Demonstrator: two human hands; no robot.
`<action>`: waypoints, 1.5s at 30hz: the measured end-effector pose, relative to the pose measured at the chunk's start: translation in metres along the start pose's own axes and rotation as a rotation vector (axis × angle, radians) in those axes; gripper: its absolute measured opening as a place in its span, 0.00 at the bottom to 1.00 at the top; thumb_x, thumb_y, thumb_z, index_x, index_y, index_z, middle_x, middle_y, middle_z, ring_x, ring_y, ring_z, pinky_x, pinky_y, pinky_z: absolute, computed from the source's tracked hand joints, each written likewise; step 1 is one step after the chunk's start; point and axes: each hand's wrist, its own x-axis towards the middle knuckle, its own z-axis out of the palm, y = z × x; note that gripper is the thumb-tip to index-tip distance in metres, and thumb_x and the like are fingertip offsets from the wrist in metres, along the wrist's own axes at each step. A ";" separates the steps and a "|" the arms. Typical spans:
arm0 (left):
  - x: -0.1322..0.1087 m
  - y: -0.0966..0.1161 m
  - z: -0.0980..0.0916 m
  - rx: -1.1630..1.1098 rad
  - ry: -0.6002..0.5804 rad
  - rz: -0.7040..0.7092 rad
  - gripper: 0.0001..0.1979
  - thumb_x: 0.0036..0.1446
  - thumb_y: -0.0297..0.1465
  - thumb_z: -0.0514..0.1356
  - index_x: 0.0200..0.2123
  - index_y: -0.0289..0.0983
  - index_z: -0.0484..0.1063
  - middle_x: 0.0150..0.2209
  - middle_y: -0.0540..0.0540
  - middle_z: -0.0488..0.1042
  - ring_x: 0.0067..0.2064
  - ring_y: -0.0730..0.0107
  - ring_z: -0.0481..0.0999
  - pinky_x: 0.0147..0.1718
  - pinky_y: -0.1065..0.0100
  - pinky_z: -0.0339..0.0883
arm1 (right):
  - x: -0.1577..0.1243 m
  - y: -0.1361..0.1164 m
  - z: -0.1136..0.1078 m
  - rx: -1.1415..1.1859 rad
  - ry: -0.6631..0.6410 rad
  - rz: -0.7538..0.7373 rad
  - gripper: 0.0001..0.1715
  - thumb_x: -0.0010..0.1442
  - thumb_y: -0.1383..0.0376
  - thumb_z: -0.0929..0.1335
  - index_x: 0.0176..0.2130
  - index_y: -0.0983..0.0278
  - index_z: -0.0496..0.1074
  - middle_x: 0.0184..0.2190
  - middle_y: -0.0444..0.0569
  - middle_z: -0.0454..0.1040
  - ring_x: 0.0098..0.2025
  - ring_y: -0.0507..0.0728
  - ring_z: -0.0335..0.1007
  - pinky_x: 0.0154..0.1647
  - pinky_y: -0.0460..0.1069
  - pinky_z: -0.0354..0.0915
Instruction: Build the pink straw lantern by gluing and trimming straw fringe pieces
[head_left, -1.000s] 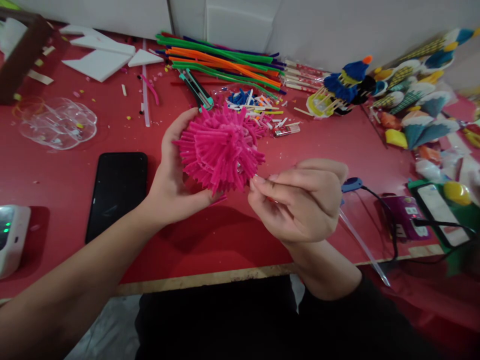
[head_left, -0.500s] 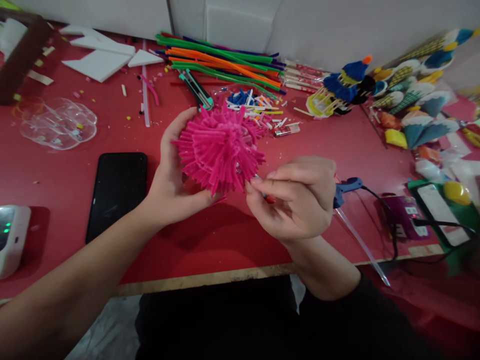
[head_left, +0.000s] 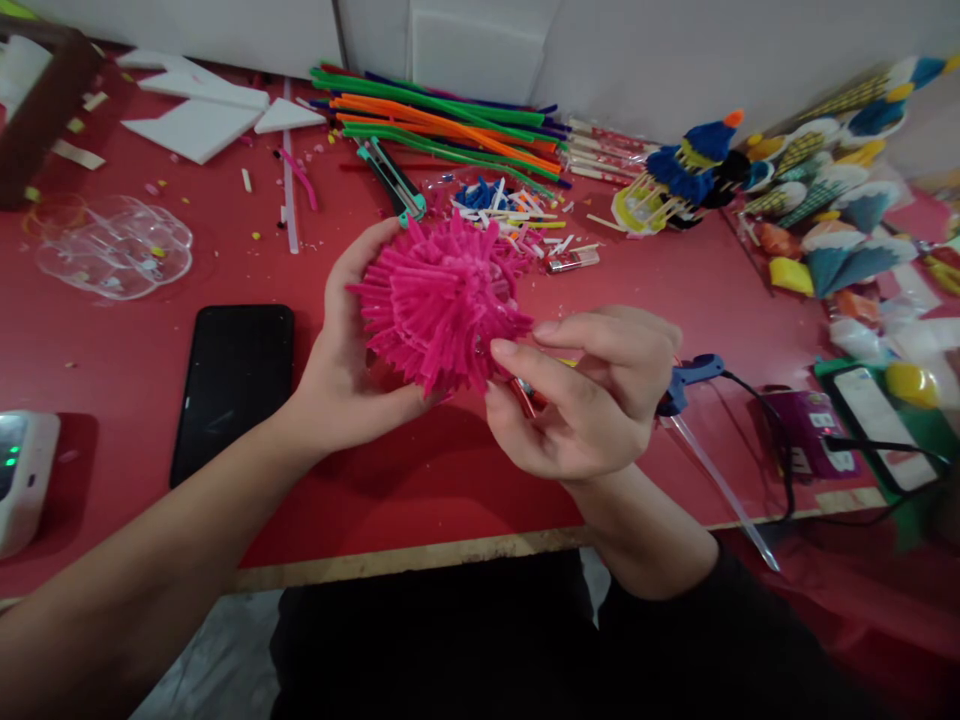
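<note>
A pink ball of short, fuzzy pipe-cleaner pieces [head_left: 435, 305] is held above the table by my left hand [head_left: 341, 370], whose fingers and thumb curve around its left side. My right hand [head_left: 592, 390] is at the ball's lower right edge. Its index fingertip and thumb tip touch the bristles there with a small gap between them, and the other fingers are bent. A shiny clear spot shows in the bristles by the index finger. Something red [head_left: 523, 397] shows behind the right fingers; I cannot tell what it is.
Long pipe cleaners [head_left: 450, 125], a box cutter [head_left: 391, 178], cut scraps [head_left: 510, 205] and a lighter [head_left: 573, 260] lie behind the ball. A phone [head_left: 234, 390] is left. A blue glue gun [head_left: 686, 380] with its cord is right, near paper cones [head_left: 851, 240].
My right index finger and thumb have spread from a tight pinch and moved slightly left onto the bristles. The ball has tilted a little in my left hand.
</note>
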 end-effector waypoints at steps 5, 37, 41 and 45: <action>0.001 0.000 -0.001 0.006 -0.024 0.026 0.66 0.42 0.54 0.76 0.74 0.49 0.41 0.74 0.39 0.44 0.76 0.35 0.51 0.74 0.38 0.52 | -0.001 -0.002 -0.003 -0.043 -0.025 0.027 0.15 0.62 0.66 0.67 0.45 0.58 0.80 0.42 0.49 0.75 0.40 0.57 0.70 0.46 0.57 0.73; 0.002 0.004 0.002 -0.024 0.024 -0.007 0.64 0.42 0.55 0.76 0.74 0.50 0.43 0.74 0.40 0.47 0.76 0.37 0.53 0.73 0.38 0.54 | 0.004 -0.001 -0.003 0.072 0.053 0.086 0.09 0.65 0.63 0.72 0.34 0.58 0.70 0.30 0.40 0.76 0.32 0.51 0.73 0.38 0.51 0.71; 0.003 0.001 0.000 -0.092 0.052 -0.028 0.63 0.43 0.53 0.76 0.74 0.53 0.40 0.72 0.40 0.52 0.74 0.37 0.59 0.70 0.33 0.53 | 0.003 -0.002 -0.005 0.144 0.003 0.103 0.07 0.64 0.65 0.75 0.35 0.58 0.73 0.29 0.39 0.79 0.30 0.51 0.74 0.37 0.52 0.72; 0.001 -0.015 -0.004 -0.093 0.017 0.049 0.67 0.36 0.54 0.78 0.72 0.61 0.40 0.74 0.44 0.49 0.75 0.32 0.55 0.65 0.30 0.59 | 0.000 -0.002 -0.004 0.167 -0.058 0.087 0.09 0.61 0.69 0.76 0.36 0.55 0.77 0.31 0.38 0.82 0.32 0.53 0.76 0.36 0.52 0.71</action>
